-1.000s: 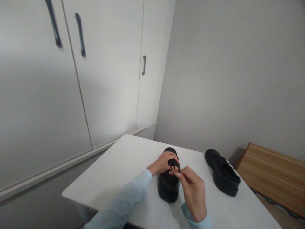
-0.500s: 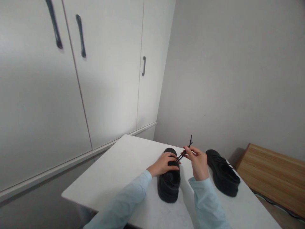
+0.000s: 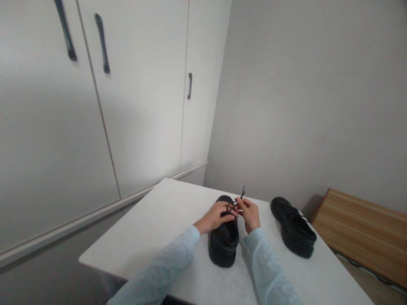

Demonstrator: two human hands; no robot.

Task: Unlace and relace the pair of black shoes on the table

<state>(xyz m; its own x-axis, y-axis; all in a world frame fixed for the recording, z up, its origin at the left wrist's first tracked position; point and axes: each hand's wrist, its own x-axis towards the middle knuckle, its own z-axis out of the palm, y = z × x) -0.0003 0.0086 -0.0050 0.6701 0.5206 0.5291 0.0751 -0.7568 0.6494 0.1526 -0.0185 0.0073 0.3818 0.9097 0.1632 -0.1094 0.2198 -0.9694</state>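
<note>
A black shoe (image 3: 223,250) rests on the white table with its heel toward me and its toe pointing away. Across its lacing area lies my left hand (image 3: 215,217), the fingers curled over the upper and the thumb near the opening, gripping the shoe. Close beside it, my right hand (image 3: 249,212) pinches the black shoelace (image 3: 243,192) between thumb and fingers. The lace's loose ends stick up past the fingertips, and its lower part curves down by the left fingers. Part of the shoe's front is hidden under my left hand.
Another black laced shoe (image 3: 295,231) stands on the table (image 3: 143,228) to the right. Beyond the table's right edge is a wooden-topped piece of furniture (image 3: 365,233), with a cable (image 3: 359,266) below. White cabinet doors (image 3: 146,106) and a grey wall (image 3: 302,93) enclose the far side.
My right hand has come left and closer to the shoe with the lace, which now bends in a loop near my left fingers. My left hand stays on the shoe.
</note>
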